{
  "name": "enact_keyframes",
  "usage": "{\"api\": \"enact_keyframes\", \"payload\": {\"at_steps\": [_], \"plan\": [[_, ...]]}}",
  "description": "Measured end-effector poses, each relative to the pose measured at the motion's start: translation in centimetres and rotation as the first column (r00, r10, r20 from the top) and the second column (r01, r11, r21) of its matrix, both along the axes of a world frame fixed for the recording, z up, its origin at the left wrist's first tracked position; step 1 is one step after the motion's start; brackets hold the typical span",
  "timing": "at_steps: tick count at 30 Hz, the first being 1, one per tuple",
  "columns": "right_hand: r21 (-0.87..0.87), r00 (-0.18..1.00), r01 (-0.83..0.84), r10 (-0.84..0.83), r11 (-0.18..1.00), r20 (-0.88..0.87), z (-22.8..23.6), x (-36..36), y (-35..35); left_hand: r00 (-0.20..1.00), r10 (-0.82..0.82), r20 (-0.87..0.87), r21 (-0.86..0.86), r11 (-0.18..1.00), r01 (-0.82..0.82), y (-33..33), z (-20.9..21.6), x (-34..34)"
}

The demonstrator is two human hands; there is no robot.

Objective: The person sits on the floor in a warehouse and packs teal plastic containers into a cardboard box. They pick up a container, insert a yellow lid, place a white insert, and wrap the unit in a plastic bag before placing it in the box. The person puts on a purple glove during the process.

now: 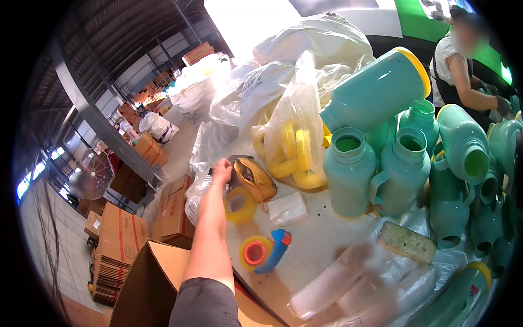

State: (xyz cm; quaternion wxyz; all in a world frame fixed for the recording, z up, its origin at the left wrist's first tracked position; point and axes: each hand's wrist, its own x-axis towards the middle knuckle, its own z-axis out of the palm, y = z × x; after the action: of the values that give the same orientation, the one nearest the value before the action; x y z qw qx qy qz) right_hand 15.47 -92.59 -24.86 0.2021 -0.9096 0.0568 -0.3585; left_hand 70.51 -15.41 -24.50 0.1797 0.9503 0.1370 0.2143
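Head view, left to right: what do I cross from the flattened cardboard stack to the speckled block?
Flattened cardboard stack, left hand, mustard pouch, white packet, leftmost upright jug, speckled block.

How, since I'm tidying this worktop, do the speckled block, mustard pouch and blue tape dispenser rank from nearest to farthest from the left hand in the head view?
From the left hand:
1. Mustard pouch: just to its right.
2. Blue tape dispenser: nearer the wearer, somewhat right.
3. Speckled block: far to the right.
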Motion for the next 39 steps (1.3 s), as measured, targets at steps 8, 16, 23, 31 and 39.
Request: {"api": "enact_keyframes", "payload": {"at_steps": [8,16,23,31,39], "plan": [[0.024,0.998,-0.032,0.031,0.999,0.063,2.8,-3.0,2.9,0.811,-0.482,0.331,-0.757,0.377,0.534,-5.8,20.2,-5.0],[0.553,0.920,-0.389,0.335,0.737,0.201,9.8,-6.0,14.0,0.349,-0.664,0.661,-0.537,-0.094,0.838,-22.0,27.4,-25.6],[0.838,0.541,-0.207,0.655,-0.504,0.528,13.3,-6.8,24.3,0.361,-0.410,0.838,-0.545,-0.672,0.501,-31.7,25.2,-40.1],[0.898,0.569,-0.253,0.695,-0.361,0.440,13.8,-6.2,27.1,0.646,-0.406,0.646,-0.656,-0.729,0.198,-34.4,23.4,-44.5],[0.962,0.686,-0.266,0.712,0.057,0.148,2.4,-7.4,26.9,0.829,-0.520,0.207,-0.703,0.510,0.496,-30.4,20.6,-30.1]]}}
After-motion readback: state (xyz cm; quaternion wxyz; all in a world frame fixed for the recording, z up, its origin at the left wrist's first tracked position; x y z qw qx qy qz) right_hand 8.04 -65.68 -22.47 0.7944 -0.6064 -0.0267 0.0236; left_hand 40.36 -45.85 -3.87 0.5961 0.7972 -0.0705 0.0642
